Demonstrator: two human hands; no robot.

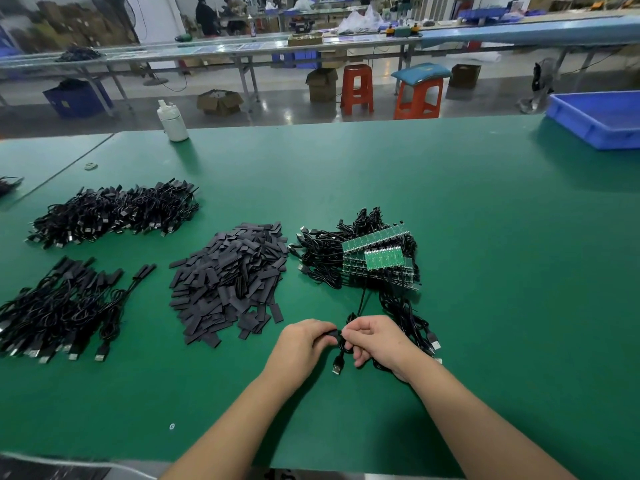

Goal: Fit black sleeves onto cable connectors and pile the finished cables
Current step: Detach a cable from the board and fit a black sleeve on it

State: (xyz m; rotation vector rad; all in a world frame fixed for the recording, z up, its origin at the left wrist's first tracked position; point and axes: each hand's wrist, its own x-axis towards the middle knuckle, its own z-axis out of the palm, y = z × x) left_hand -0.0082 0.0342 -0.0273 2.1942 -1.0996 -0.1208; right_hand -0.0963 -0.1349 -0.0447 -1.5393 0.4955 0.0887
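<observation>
Pinching a black sleeve (330,336) lying left-right in our left hand (304,342), our right hand (375,336) grips the cable (341,355), plug (336,368) hanging toward us; sleeve pile (228,278) left.

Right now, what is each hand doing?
Left hand: pinches a black sleeve.
Right hand: grips the cable.

White bottle (173,122) at table's far edge; blue tray (602,116), perhaps empty.
</observation>
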